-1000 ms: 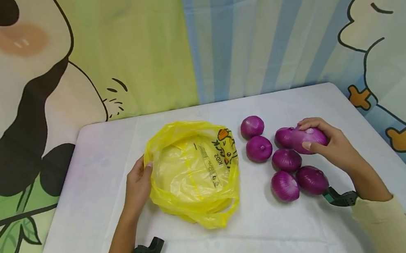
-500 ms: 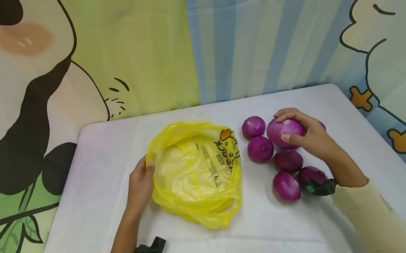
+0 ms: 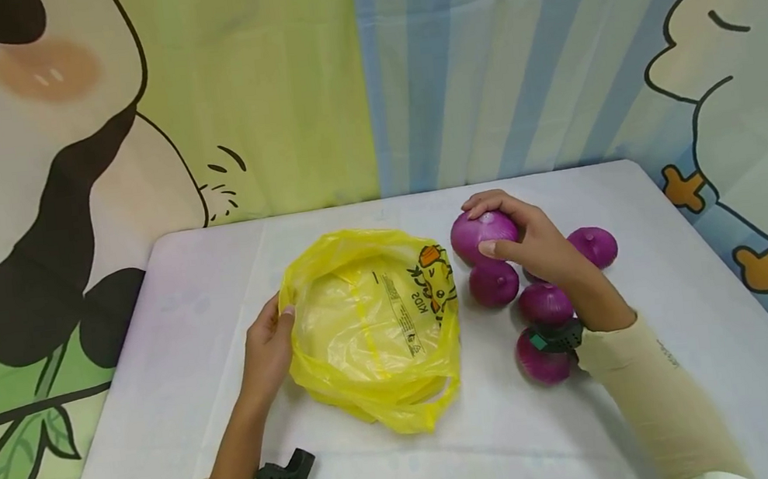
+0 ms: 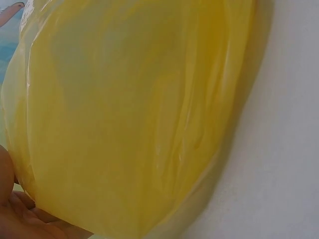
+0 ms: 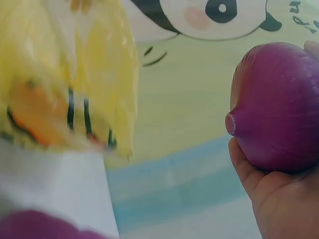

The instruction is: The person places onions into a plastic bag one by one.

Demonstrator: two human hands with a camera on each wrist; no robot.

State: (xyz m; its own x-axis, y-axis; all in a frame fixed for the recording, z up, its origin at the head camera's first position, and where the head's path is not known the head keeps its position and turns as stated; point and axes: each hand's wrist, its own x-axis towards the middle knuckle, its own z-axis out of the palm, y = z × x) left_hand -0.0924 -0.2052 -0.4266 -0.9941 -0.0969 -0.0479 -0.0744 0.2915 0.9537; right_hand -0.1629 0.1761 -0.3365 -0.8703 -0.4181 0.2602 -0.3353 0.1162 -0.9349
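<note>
In the head view my left hand (image 3: pixel 269 353) pinches the left rim of a yellow plastic bag (image 3: pixel 374 408) that lies mouth-up, with a printed duck on it. The left wrist view is mostly filled by the bag's wall (image 4: pixel 119 124), with fingers at its lower left edge. My right hand (image 3: pixel 535 243) grips a large purple onion (image 3: pixel 478 236) near the bag's right side, thumb in front and fingers over the top. The right wrist view shows this onion (image 5: pixel 279 109) against the palm, its stem end toward the bag.
Several more purple onions lie on the white table (image 3: pixel 490 447): one (image 3: pixel 494 284) right beside the bag, one (image 3: pixel 593 247) farther right, and one (image 3: pixel 541 363) partly behind the right wrist camera (image 3: pixel 559 336). A patterned cloth (image 3: pixel 256 97) hangs behind the table.
My right hand has carried the large onion leftward, from the right of the group to near the bag, uncovering an onion at the right. The left hand and bag have stayed put.
</note>
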